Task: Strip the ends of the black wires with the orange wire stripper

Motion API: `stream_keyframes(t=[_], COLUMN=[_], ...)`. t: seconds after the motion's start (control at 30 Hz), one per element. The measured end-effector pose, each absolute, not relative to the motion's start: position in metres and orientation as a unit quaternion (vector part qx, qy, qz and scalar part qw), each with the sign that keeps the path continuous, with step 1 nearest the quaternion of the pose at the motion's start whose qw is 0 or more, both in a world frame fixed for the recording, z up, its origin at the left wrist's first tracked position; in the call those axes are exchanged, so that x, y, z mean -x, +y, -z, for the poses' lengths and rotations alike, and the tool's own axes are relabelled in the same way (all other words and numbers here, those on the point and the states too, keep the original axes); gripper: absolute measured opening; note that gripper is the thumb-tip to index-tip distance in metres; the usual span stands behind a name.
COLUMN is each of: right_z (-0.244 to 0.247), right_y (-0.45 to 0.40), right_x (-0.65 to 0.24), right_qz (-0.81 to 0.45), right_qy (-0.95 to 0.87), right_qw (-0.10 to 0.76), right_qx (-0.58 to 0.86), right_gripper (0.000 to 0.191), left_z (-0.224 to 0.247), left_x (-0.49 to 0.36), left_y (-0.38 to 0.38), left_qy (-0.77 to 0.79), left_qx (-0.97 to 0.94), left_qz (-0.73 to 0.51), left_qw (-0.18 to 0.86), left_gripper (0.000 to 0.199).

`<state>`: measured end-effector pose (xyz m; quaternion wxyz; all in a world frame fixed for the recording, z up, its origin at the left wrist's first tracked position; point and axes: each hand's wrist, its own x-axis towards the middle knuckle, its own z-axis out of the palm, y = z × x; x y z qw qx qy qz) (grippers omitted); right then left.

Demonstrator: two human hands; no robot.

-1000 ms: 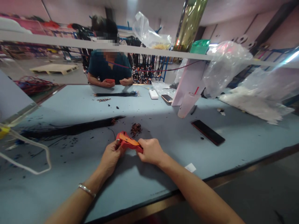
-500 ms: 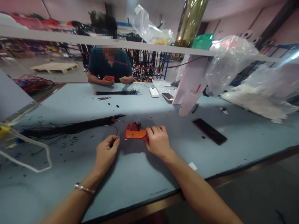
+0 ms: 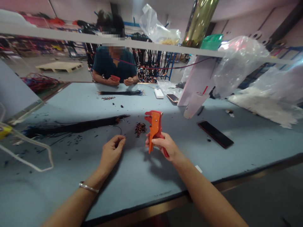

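My right hand (image 3: pixel 164 145) is wrapped round the handles of a red and orange wire stripper (image 3: pixel 155 123), held upright with its jaws at the top pointing left. My left hand (image 3: pixel 112 151) pinches the end of a thin black wire (image 3: pixel 120 128), which curves up towards the long bundle of black wires (image 3: pixel 78 126) on the left. Between the hands, a little farther back, lies a small pile of short dark and copper-coloured scraps (image 3: pixel 140 129). The stripper does not touch the wire.
A black phone (image 3: pixel 216 134) and a cup with a red straw (image 3: pixel 196 104) are on the right. Across the table (image 3: pixel 113 195) a person (image 3: pixel 115 64) holds a red tool behind a second wire bundle (image 3: pixel 121 93). Plastic bags lie at the right.
My right hand has turned the stripper from lying sideways over the scraps to upright, uncovering the pile. The view has shifted slightly; my left hand keeps its pinch.
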<state>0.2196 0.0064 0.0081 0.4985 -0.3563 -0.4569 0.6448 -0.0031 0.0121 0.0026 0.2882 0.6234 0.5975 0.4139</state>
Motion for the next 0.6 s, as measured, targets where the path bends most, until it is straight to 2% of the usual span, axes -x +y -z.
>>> stream_keyframes(t=[0.1, 0.3, 0.37, 0.6], right_z=[-0.006, -0.009, -0.007, -0.003], right_y=[0.006, 0.012, 0.014, 0.001], right_x=[-0.224, -0.237, -0.239, -0.222], right_qz=[-0.690, -0.686, -0.681, -0.746], right_qy=[-0.394, -0.273, -0.263, -0.314], right_qw=[0.504, 0.602, 0.612, 0.515], right_qx=[0.339, 0.303, 0.303, 0.282], right_gripper=[0.030, 0.023, 0.021, 0.025], left_z=[-0.003, -0.006, -0.006, -0.003], left_x=[0.004, 0.008, 0.009, 0.005], left_y=[0.012, 0.009, 0.009, 0.009], left_qy=[0.604, 0.606, 0.599, 0.568], left_qx=[-0.629, -0.641, -0.645, -0.646], left_qz=[-0.399, -0.381, -0.383, -0.399], left_qw=[0.285, 0.276, 0.280, 0.319], left_gripper=[0.029, 0.029, 0.029, 0.029])
